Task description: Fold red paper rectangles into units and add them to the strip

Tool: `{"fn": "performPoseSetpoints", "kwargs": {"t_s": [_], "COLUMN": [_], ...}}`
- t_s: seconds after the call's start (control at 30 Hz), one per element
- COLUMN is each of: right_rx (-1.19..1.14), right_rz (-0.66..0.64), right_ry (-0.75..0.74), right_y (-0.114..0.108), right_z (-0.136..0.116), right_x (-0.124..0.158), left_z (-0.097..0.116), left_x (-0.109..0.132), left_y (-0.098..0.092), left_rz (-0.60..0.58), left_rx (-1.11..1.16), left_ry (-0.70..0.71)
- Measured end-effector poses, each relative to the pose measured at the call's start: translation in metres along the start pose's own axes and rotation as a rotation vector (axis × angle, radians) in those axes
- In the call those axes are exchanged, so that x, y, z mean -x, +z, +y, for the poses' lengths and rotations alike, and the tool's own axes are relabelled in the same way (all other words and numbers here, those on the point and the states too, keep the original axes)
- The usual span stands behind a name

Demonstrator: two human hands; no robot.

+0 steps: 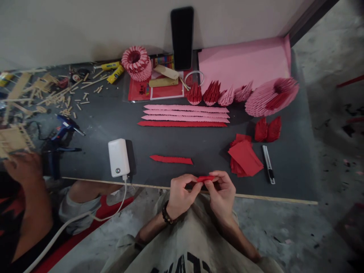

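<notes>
Head camera view: the person's left hand [182,191] and right hand [222,195] meet at the front edge of the worktop [165,140], thumbs and fingertips pinching a small red paper piece [205,178] between them. Judging by the grip, a fold is being pressed; the next move seems to call for keeping the edges aligned while the crease is flattened. Near the front edge lies a red strip [171,159]; toward the front right corner, a red paper stack [245,156] beside a cutter [269,165].
</notes>
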State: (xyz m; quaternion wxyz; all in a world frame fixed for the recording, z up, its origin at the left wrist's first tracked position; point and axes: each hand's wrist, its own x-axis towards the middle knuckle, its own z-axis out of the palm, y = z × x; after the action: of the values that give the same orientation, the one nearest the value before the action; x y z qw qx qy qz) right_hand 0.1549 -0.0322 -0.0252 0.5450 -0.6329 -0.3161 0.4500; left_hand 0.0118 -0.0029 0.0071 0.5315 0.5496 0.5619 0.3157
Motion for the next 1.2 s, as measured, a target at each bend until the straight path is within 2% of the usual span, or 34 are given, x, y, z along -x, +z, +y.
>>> {"fn": "performPoseSetpoints", "kwargs": {"t_s": [0.1, 0.23, 0.4, 0.5, 0.6, 0.77, 0.83, 0.9, 0.97, 1.07, 1.13, 1.2], "right_rx": [0.008, 0.034, 0.037, 0.083, 0.127, 0.225, 0.207, 0.169, 0.158, 0.166, 0.112, 0.019], "right_rz": [-0.012, -0.180, -0.114, -0.188, -0.222, -0.152, -0.121, -0.147, -0.247, -0.386, -0.368, -0.286], "right_ry": [-0.047, -0.074, -0.158, -0.248, -0.414, -0.508, -0.518, -0.553, -0.626, -0.715, -0.646, -0.463], "right_y": [0.001, -0.001, 0.002, -0.002, -0.006, -0.004, -0.003, -0.006, -0.013, -0.020, -0.020, -0.015], "right_z": [-0.001, -0.007, -0.007, -0.006, -0.009, -0.009, -0.006, -0.002, 0.001, 0.001, 0.000, -0.002], "right_x": [-0.001, -0.001, -0.001, -0.005, -0.009, -0.006, -0.006, -0.009, -0.014, -0.019, -0.018, -0.013], "left_z": [0.001, -0.001, -0.004, -0.006, -0.010, -0.014, -0.010, -0.004, 0.003, 0.008, 0.006, 0.003], "left_x": [0.005, 0.006, 0.005, 0.005, 0.006, 0.010, 0.010, 0.008, 0.003, -0.004, -0.008, -0.010], "left_y": [0.001, -0.001, -0.003, -0.006, -0.007, -0.005, -0.008, -0.014, -0.021, -0.027, -0.027, -0.022], "left_rz": [0.054, 0.067, 0.069, 0.084, 0.058, 0.055, -0.008, -0.138, -0.298, -0.490, -0.521, -0.393], "left_rx": [-0.151, -0.225, -0.253, -0.271, -0.258, -0.246, -0.192, -0.070, 0.131, 0.463, 0.567, 0.577], "left_ry": [0.084, 0.176, 0.271, 0.326, 0.366, 0.404, 0.339, 0.180, -0.010, -0.191, -0.258, -0.262]}}
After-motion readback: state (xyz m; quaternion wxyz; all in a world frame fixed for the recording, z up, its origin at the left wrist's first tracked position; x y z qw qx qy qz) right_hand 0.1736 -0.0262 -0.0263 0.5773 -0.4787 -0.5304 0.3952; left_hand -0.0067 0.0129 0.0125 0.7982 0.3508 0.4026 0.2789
